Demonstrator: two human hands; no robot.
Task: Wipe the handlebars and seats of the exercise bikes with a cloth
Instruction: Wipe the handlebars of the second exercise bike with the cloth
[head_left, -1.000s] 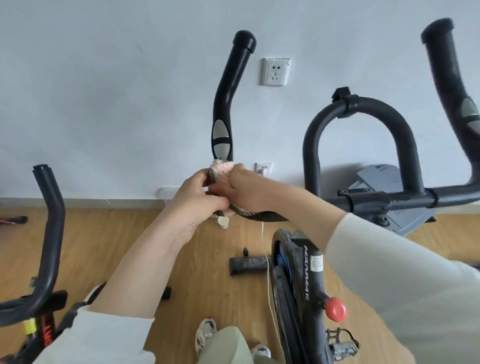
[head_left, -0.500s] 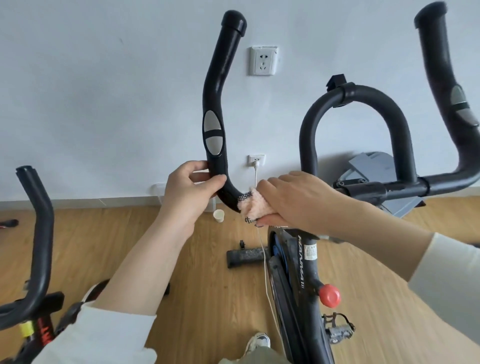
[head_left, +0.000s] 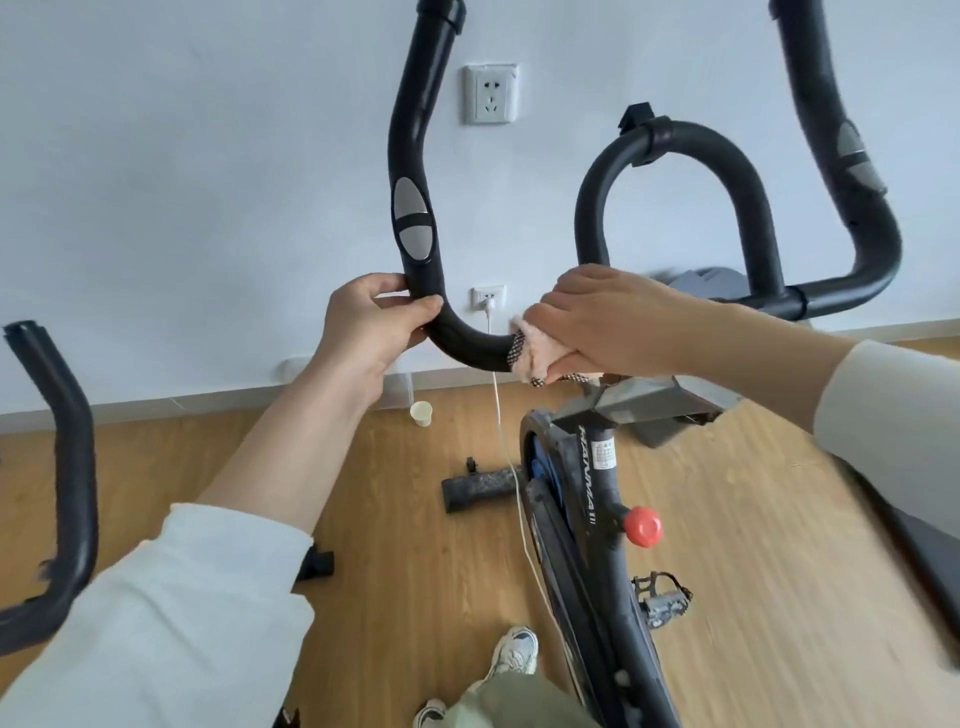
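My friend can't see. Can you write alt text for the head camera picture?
A person's right hand wraps a pink cloth around a black exercise-bike handlebar while the left hand grips its bend. A paper cup stands on the wooden floor below.

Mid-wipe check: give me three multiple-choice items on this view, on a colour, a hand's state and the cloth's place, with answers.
1. The knob is: A red; B green; C yellow.
2. The left hand: A hangs free; B grips the handlebar; C presses the knob.
3. The cloth is: A in the left hand; B on the handlebar, held by the right hand; C draped over the knob.
Answers: 1 A, it shows bright red. 2 B, fingers and thumb curl round the bend. 3 B, the right hand holds it against the bar.
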